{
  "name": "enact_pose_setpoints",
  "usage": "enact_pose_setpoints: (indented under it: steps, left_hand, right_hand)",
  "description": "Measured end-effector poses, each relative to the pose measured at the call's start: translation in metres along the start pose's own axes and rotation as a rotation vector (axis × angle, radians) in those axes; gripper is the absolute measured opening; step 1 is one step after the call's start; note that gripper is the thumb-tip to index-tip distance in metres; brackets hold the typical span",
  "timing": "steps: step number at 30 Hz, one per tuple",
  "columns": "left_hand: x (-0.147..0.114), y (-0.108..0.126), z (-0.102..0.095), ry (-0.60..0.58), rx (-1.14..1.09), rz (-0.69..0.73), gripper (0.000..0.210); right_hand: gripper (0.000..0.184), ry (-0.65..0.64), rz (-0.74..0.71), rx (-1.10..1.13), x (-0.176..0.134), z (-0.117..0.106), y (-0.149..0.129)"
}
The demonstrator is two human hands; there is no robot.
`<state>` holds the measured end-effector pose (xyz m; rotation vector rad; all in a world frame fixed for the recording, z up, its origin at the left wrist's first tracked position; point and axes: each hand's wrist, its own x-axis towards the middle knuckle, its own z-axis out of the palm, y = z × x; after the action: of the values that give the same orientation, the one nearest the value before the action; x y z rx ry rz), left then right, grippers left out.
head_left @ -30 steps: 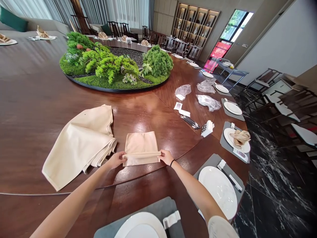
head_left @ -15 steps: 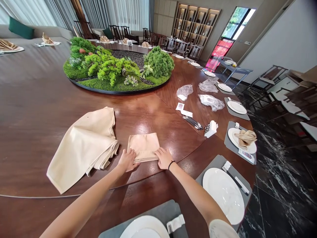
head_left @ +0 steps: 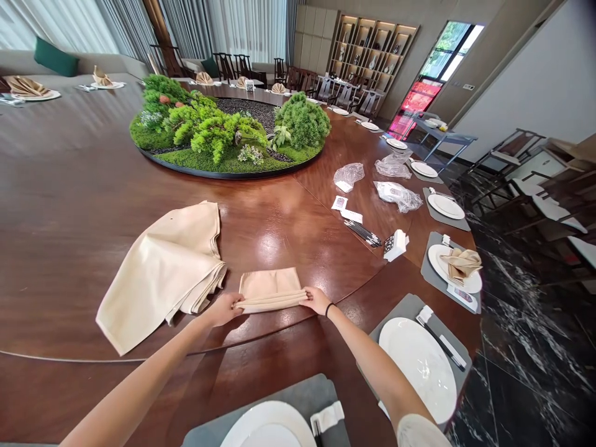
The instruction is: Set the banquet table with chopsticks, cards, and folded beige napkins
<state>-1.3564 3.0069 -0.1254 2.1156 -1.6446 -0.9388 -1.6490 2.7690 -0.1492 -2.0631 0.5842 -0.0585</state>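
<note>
A beige cloth napkin point(head_left: 270, 283) lies partly folded on the wooden table, with narrow pleats stacked along its near edge. My left hand point(head_left: 226, 308) pinches the left end of those pleats. At their right end, my right hand point(head_left: 317, 300), with a black band on the wrist, grips the cloth between thumb and fingers. To the left lies a loose pile of beige napkins point(head_left: 161, 273), rumpled and overlapping, apart from my left hand.
A round planted centrepiece point(head_left: 233, 172) with moss and small shrubs stands farther back. Right of the napkin lie dark chopsticks point(head_left: 363, 233), a white tissue box point(head_left: 395, 245) and plastic bags point(head_left: 398, 195). White plates point(head_left: 419, 366) on grey placemats point(head_left: 410, 304) line the table edge.
The napkin's near edge has been gathered into more raised pleats, and its flat part is shorter. Both hands have moved outward to the pleats' ends and now pinch them.
</note>
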Motion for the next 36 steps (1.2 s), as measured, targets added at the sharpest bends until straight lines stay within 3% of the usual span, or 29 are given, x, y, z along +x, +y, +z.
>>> enact_pose_setpoints:
  steps: [2, 4, 6, 8, 10, 13, 15, 19, 21, 24, 27, 30, 33, 36]
  left_hand:
    - [-0.007, -0.011, 0.003, -0.06, -0.263, -0.059, 0.028]
    - [-0.009, -0.013, 0.004, -0.03, -0.341, -0.094, 0.032]
    - [-0.006, -0.006, 0.001, 0.073, -0.22, -0.068, 0.024]
    - [-0.002, 0.009, -0.002, 0.177, 0.044, -0.015, 0.017]
    - [0.002, 0.027, 0.001, 0.231, 0.343, 0.001, 0.023]
    - [0.007, 0.054, 0.015, 0.202, 0.644, -0.055, 0.03]
    - [0.01, 0.069, 0.027, 0.181, 0.708, -0.068, 0.029]
    - [0.017, 0.087, 0.041, 0.203, 0.699, -0.062, 0.051]
    - [0.02, 0.092, 0.044, 0.156, 0.672, -0.059, 0.048]
    - [0.023, 0.096, 0.048, 0.08, 0.652, -0.041, 0.048]
    - [0.026, 0.096, 0.05, 0.058, 0.629, -0.038, 0.053]
    - [0.028, 0.091, 0.046, 0.061, 0.594, -0.045, 0.041]
    - [0.024, 0.079, 0.031, 0.062, 0.618, -0.034, 0.032]
    - [0.01, 0.067, 0.009, 0.004, 0.624, -0.007, 0.033]
  right_hand:
    - [0.018, -0.018, -0.002, 0.127, -0.008, 0.003, 0.002]
    - [0.018, 0.066, -0.021, 0.061, -0.009, 0.005, -0.001]
    - [0.024, 0.188, -0.072, -0.128, -0.005, 0.005, -0.007]
    - [0.032, 0.242, -0.134, -0.342, 0.001, 0.005, -0.012]
    - [0.035, 0.22, -0.163, -0.514, 0.007, 0.006, -0.015]
    - [0.033, 0.175, -0.139, -0.653, 0.013, 0.011, -0.016]
    - [0.032, 0.179, -0.082, -0.692, 0.016, 0.015, -0.016]
    - [0.03, 0.146, 0.045, -0.736, 0.021, 0.018, -0.026]
    - [0.031, 0.161, 0.096, -0.75, 0.021, 0.02, -0.037]
    - [0.038, 0.259, 0.088, -0.799, 0.016, 0.027, -0.058]
    - [0.053, 0.258, -0.16, -0.834, 0.011, 0.039, -0.073]
    - [0.034, 0.15, -0.372, -0.867, 0.016, 0.046, -0.073]
    - [0.026, 0.057, -0.38, -0.91, 0.026, 0.033, -0.065]
    - [0.021, 0.014, -0.287, -0.899, 0.031, 0.003, -0.065]
